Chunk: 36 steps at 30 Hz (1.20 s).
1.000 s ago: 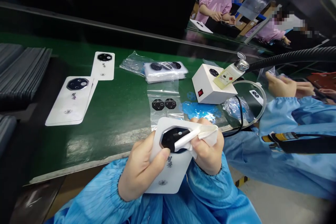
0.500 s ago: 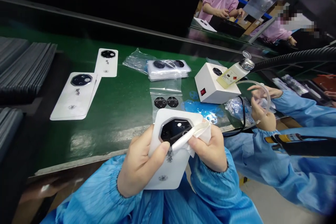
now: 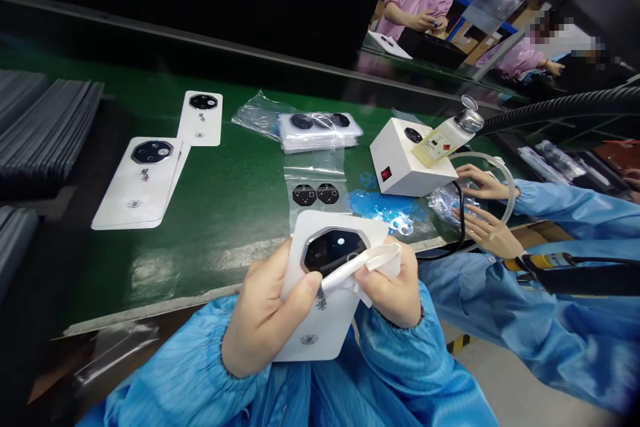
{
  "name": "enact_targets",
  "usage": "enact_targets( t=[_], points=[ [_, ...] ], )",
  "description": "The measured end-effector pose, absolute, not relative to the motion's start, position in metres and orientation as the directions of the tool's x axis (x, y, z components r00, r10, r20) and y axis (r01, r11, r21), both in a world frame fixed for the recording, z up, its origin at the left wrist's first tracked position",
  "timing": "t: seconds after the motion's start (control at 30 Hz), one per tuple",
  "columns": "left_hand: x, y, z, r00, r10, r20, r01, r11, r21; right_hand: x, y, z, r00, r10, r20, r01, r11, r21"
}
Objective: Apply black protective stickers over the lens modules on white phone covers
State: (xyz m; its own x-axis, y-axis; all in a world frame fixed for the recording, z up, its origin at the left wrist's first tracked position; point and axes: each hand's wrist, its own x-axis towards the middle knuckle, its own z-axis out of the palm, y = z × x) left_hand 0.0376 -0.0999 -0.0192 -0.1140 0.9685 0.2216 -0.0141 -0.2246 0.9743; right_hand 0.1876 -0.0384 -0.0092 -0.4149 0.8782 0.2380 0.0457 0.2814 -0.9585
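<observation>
A white phone back cover with a black octagonal camera window is tilted up before me. My left hand grips its left side, thumb on the front by the window's lower edge. My right hand is closed on a folded white wiping cloth, which lies against the lower right rim of the window. The right fingers behind the cover are hidden. Just beyond the cover, two black camera lens pieces lie in a clear bag on the green bench.
White covers lie at left, near dark stacked trays. Farther back is a bagged stack of lens pieces. A white box carries a tilted bottle. Blue film pieces are scattered nearby. A co-worker's hands touch clear plastic at right.
The cloth has shifted slightly left and down along the window's rim with my right hand. My left hand keeps its grip. The co-worker's hands have moved left onto the plastic.
</observation>
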Motion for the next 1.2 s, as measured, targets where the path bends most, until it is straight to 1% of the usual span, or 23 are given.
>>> enact_targets(
  t=[0.13,0.23,0.27,0.33,0.43,0.57,0.67,0.77,0.9,1.07,1.2],
  points=[
    [0.038,-0.1,-0.018,-0.105,0.976,0.189,-0.049,-0.195,0.98,0.185,-0.045,-0.012,-0.361,0.892,0.273,0.063,0.316,-0.947],
    [0.036,-0.101,-0.019,-0.065,0.986,0.152,-0.078,-0.156,0.985,0.183,-0.047,-0.01,-0.314,0.903,0.294,0.09,0.337,-0.937],
    [0.035,-0.101,-0.019,-0.07,0.989,0.129,-0.098,-0.135,0.986,0.183,-0.046,-0.009,-0.324,0.899,0.295,0.089,0.339,-0.936],
    [0.035,-0.102,-0.019,-0.115,0.989,0.089,-0.156,-0.107,0.982,0.184,-0.043,-0.006,-0.41,0.866,0.286,0.061,0.339,-0.939],
    [0.038,-0.103,-0.018,-0.196,0.976,0.093,-0.243,-0.14,0.96,0.186,-0.039,-0.002,-0.537,0.786,0.306,-0.028,0.345,-0.938],
    [0.04,-0.103,-0.017,-0.214,0.967,0.142,-0.282,-0.2,0.938,0.189,-0.039,0.001,-0.551,0.762,0.342,-0.088,0.354,-0.931],
    [0.039,-0.103,-0.017,-0.207,0.964,0.168,-0.245,-0.218,0.945,0.189,-0.039,0.0,-0.548,0.765,0.339,-0.096,0.345,-0.934],
    [0.037,-0.104,-0.016,-0.166,0.968,0.188,-0.163,-0.215,0.963,0.19,-0.038,-0.002,-0.558,0.76,0.332,-0.087,0.344,-0.935],
    [0.037,-0.104,-0.014,-0.129,0.966,0.225,-0.051,-0.233,0.971,0.19,-0.037,-0.002,-0.534,0.783,0.319,-0.038,0.354,-0.934],
    [0.037,-0.101,-0.015,-0.106,0.938,0.331,0.05,-0.327,0.944,0.186,-0.038,0.001,-0.491,0.824,0.283,0.018,0.334,-0.942],
    [0.034,-0.099,-0.015,-0.042,0.918,0.393,0.162,-0.382,0.91,0.184,-0.039,0.003,-0.431,0.859,0.277,0.043,0.326,-0.944]
  ],
)
